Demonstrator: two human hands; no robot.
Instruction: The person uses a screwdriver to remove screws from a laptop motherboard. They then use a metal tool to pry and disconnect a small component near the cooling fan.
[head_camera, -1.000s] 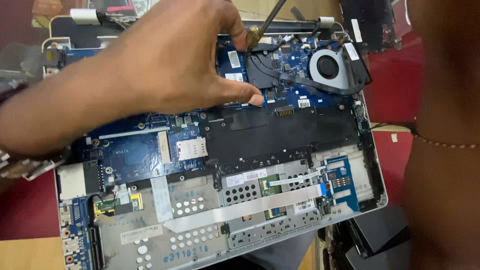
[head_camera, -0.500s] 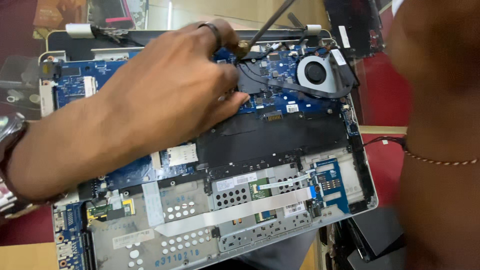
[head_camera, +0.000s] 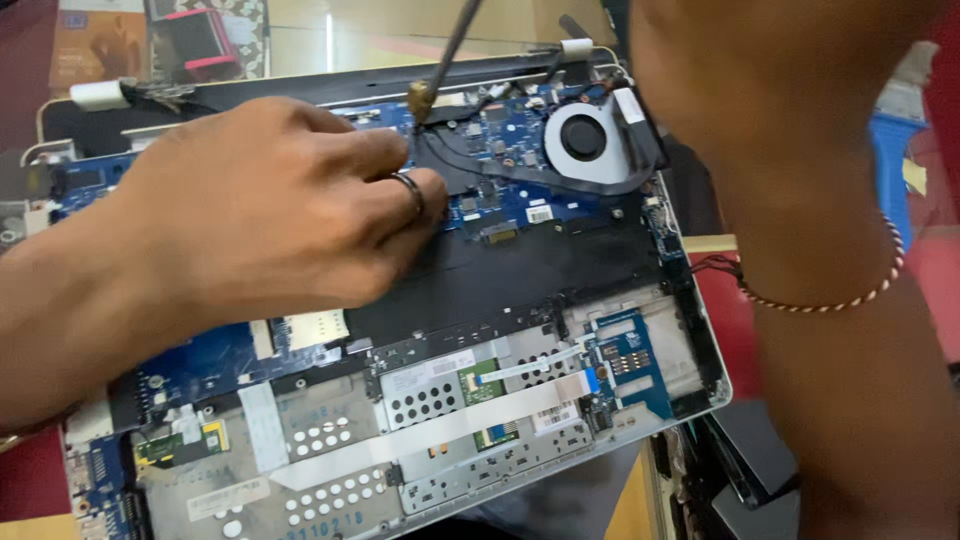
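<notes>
While left hand (head_camera: 270, 210) is resting on the open laptop (head_camera: 420, 420) | fingers curled, pinching nothing visible | screwdriver (head_camera: 440, 60) tip lying at 1 o'clock, shaft slanting toward 1 | right hand's (head_camera: 760, 100) grip: cannot tell.

Small white rectangular label (head_camera: 539, 214) on the blue board (head_camera: 520, 190), beside the fan (head_camera: 583, 138).

The left hand (head_camera: 270, 215) covers the far-left part of the blue board (head_camera: 500, 200). The right hand (head_camera: 760, 90) is blurred, its fingers cut off by the top edge, as is the screwdriver's (head_camera: 440, 65) handle. The laptop's (head_camera: 690, 330) near-left corner runs off the picture.
</notes>
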